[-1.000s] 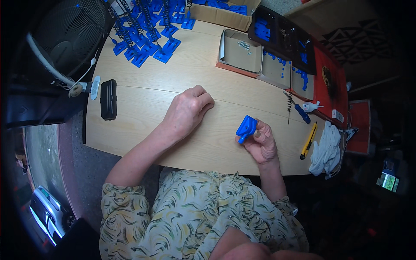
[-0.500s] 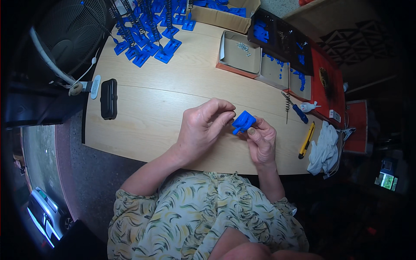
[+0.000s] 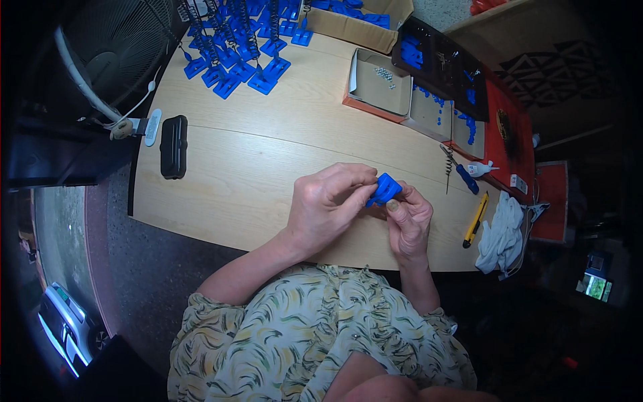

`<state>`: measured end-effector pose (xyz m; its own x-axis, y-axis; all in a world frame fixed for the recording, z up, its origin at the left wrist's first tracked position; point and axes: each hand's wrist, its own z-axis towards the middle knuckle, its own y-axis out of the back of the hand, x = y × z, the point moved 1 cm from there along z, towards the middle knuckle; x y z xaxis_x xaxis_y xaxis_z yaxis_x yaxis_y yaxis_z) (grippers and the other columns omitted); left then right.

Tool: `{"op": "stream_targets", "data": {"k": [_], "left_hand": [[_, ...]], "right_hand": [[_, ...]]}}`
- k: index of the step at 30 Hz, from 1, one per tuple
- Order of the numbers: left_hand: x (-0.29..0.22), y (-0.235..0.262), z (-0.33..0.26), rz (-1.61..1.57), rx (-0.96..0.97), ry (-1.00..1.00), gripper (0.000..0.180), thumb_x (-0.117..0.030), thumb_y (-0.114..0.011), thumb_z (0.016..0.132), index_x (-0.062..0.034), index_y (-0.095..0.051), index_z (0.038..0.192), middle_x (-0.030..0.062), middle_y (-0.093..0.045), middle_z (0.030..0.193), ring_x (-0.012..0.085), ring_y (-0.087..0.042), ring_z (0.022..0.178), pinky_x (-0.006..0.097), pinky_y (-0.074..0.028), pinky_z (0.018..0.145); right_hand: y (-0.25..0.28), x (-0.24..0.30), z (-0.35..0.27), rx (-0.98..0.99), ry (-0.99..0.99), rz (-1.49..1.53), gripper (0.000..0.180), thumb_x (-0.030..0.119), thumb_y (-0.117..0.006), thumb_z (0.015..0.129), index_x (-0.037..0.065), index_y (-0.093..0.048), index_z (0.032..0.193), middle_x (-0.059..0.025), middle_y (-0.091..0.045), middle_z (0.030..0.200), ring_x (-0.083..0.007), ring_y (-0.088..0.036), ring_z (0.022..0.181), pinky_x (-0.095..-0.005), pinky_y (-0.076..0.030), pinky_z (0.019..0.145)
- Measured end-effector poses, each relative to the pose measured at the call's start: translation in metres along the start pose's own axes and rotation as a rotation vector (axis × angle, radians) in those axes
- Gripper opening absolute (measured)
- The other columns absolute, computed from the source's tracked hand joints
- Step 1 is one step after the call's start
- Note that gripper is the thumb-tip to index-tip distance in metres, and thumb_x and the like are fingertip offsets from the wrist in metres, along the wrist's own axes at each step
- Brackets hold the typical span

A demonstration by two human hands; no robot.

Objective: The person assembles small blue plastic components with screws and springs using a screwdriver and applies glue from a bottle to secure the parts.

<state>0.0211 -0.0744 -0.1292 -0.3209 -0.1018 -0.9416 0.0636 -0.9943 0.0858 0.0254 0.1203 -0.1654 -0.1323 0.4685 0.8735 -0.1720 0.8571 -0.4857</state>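
My right hand [image 3: 410,224] pinches a small blue plastic part [image 3: 386,190] between thumb and fingers, just above the near side of the table. It is a squarish piece of the same blue as the blue pieces at the back. Coming in from the left, my left hand [image 3: 328,204] has thumb and forefinger closed together, their tips against the part's left edge. Whatever lies between those tips is hidden. The lower left of the blue part is partly covered by my left thumb.
Blue bases with black coiled springs [image 3: 261,82] crowd the back left. A black case [image 3: 174,147] lies at left. Boxes of small parts [image 3: 355,97] line the back right. A screwdriver [image 3: 467,179], yellow cutter [image 3: 476,220] and white gloves [image 3: 501,234] lie at right.
My left hand has moved right, and its pinched fingertips, earlier a little apart from the blue part, now meet its left edge. My right hand keeps its hold. The whole view has shifted slightly.
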Motion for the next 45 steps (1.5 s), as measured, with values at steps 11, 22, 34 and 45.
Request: {"op": "stream_targets", "data": {"k": [11, 22, 34, 45], "left_hand": [[0.007, -0.005, -0.011, -0.135, -0.008, 0.064, 0.017, 0.004, -0.069, 0.089, 0.0035, -0.075, 0.105, 0.0165, -0.075, 0.106, 0.0215, -0.074, 0.095, 0.030, -0.061, 0.080], [0.008, -0.008, -0.015, -0.171, -0.006, 0.103, 0.017, 0.004, -0.070, 0.088, 0.0047, -0.075, 0.104, 0.0187, -0.075, 0.109, 0.0250, -0.075, 0.097, 0.032, -0.061, 0.082], [0.012, -0.014, -0.019, -0.151, -0.002, 0.010, 0.022, 0.002, -0.069, 0.091, 0.0053, -0.073, 0.112, 0.0222, -0.072, 0.117, 0.0272, -0.073, 0.105, 0.034, -0.061, 0.087], [0.006, 0.008, -0.004, -0.427, 0.088, 0.384, 0.016, 0.002, -0.072, 0.092, 0.0054, -0.074, 0.107, 0.0156, -0.073, 0.113, 0.0179, -0.071, 0.095, 0.030, -0.059, 0.084]], "right_hand": [[0.002, 0.000, -0.002, -0.014, -0.045, 0.106, 0.028, 0.001, -0.070, 0.092, -0.005, -0.064, 0.119, -0.0112, -0.069, 0.114, -0.0176, -0.065, 0.108, -0.0347, -0.050, 0.102], [0.003, -0.001, -0.003, 0.018, -0.066, 0.144, 0.028, 0.003, -0.068, 0.094, -0.005, -0.063, 0.121, -0.0132, -0.069, 0.115, -0.0196, -0.066, 0.108, -0.0382, -0.051, 0.100], [0.001, 0.002, 0.000, -0.018, -0.055, 0.151, 0.029, 0.002, -0.067, 0.095, -0.005, -0.061, 0.122, -0.0139, -0.070, 0.115, -0.0204, -0.068, 0.106, -0.0375, -0.054, 0.099], [-0.022, 0.023, 0.012, -0.003, -0.137, 0.033, 0.025, 0.001, -0.068, 0.093, -0.006, -0.065, 0.117, -0.0107, -0.070, 0.110, -0.0140, -0.066, 0.105, -0.0291, -0.053, 0.096]]}}
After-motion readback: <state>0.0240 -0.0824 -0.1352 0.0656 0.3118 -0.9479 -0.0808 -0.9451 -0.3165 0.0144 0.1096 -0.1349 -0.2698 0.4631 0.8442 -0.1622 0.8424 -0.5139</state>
